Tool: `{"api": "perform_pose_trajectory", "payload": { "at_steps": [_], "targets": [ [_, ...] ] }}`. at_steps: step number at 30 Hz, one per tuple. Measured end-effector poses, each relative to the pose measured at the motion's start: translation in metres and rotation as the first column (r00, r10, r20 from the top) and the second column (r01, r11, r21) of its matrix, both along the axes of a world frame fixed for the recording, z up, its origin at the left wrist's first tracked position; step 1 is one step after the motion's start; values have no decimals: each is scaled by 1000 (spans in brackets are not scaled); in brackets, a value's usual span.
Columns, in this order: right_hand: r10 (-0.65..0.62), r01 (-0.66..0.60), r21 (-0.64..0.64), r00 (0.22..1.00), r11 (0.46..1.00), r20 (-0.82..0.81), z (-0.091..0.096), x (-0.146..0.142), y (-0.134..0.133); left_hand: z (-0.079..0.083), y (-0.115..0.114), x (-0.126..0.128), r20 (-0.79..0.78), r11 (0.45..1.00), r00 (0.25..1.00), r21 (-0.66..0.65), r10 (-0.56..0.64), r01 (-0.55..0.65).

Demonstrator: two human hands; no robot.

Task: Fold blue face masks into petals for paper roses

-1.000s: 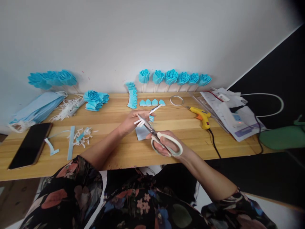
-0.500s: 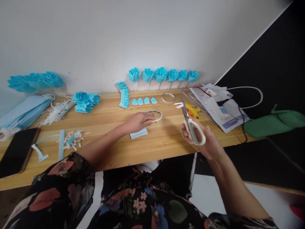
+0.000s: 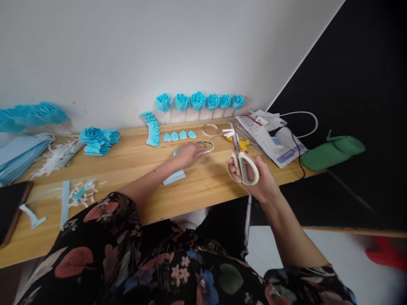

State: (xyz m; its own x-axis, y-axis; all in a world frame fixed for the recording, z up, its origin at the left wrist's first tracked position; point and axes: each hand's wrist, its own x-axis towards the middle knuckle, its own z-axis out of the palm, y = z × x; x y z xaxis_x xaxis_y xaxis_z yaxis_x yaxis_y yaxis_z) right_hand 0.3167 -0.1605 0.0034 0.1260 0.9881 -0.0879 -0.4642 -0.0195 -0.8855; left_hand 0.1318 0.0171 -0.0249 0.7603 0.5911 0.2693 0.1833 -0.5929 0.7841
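Observation:
My left hand [image 3: 187, 156] reaches over the table, its fingers closed on the left edge of a thin white ring [image 3: 210, 148] with dark marks inside. A light blue folded piece of mask fabric [image 3: 174, 177] lies partly under that forearm. My right hand [image 3: 262, 180] grips scissors [image 3: 249, 168] with cream handles, their blades pointing away from me. Past the blade tips are small white strips [image 3: 228, 132] and a yellow glue gun [image 3: 243, 144], partly hidden by the scissors. A second ring [image 3: 210, 130] lies flat behind the first.
Blue fabric flowers on sticks [image 3: 197, 101] stand along the wall. Several small cut pieces [image 3: 182, 134] and a petal strip [image 3: 152, 129] lie before them. Flowers [image 3: 98, 140], masks [image 3: 23, 156], scraps [image 3: 84, 192] and a phone [image 3: 12, 207] are left; papers [image 3: 282, 159] and a green pouch [image 3: 332, 152] right.
The view has turned right, shifting the table's things leftward. My left hand, with the white ring, has moved farther back toward the second ring. My right hand still holds the scissors.

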Motion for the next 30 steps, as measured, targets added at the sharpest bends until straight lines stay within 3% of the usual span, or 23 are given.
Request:
{"api": "perform_pose_trajectory", "payload": {
  "at_steps": [6,12,15,18,22,30],
  "targets": [
    [26,-27,23,999,999,40,-5,0,-8,24,-13,-29,179,928,983,-371,34,36],
    [213,-220,48,971,974,108,-15,-15,-8,26,-22,-50,414,743,870,-663,267,88],
    [274,-281,63,956,958,104,-16,-25,-6,25,-22,-55,445,714,834,-695,327,90],
    [333,-341,80,937,936,102,-14,-33,-4,24,-22,-59,468,724,817,-683,338,92],
    [371,-380,107,924,919,95,-14,-38,0,23,-21,-64,472,731,815,-677,337,89],
    [431,-427,153,902,891,7,-21,-50,12,25,-18,-76,438,682,829,-725,347,98]
  ]
}}
